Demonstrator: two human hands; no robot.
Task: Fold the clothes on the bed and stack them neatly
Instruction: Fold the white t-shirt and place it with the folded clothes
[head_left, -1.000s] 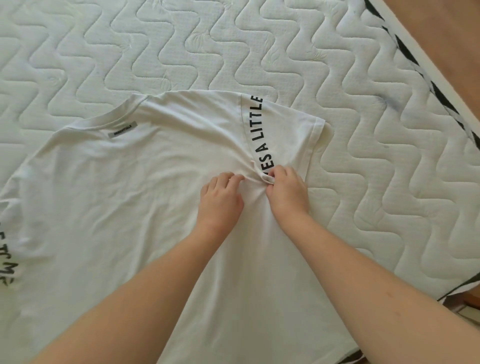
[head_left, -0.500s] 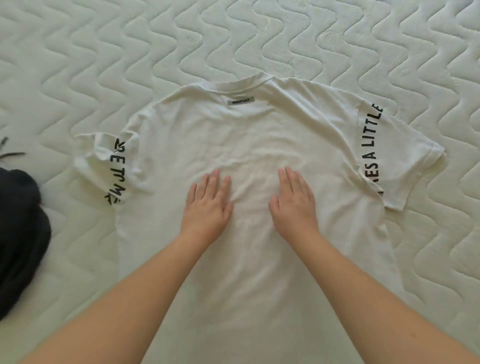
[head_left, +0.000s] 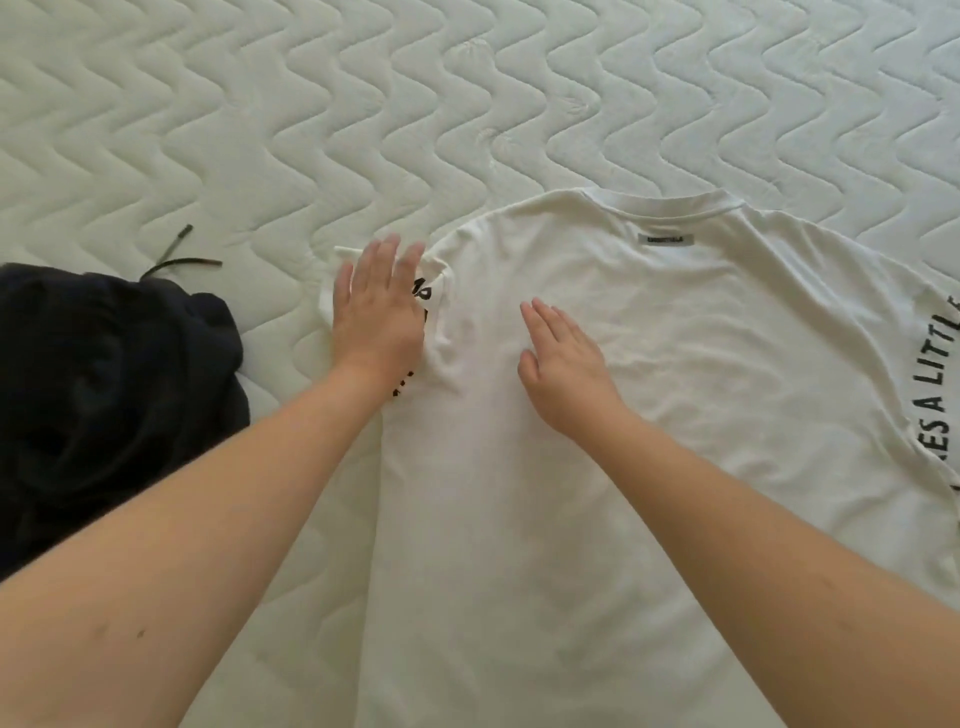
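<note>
Both hands have shifted leftward since the previous frame, where they lay side by side on the middle of the shirt. White T-shirt (head_left: 649, 415) spread flat, back up, on the quilted bed (head_left: 311, 104), collar away from the viewer, small grey label (head_left: 666, 239) below the neckline. Left hand (head_left: 376, 317), fingers straight and together, presses flat on the crumpled left sleeve (head_left: 431, 291), partly covering its black lettering. Right hand (head_left: 563, 364), fingers straight and slightly spread, holding nothing, rests flat on the shirt body just beside that sleeve. Right sleeve (head_left: 935, 374), printed "A LITTLE", lies flat at the frame's right edge. Dark garment (head_left: 104, 389), bunched, with a drawstring (head_left: 179, 257) trailing from it, lies on the bed to the left, apart from the shirt.
</note>
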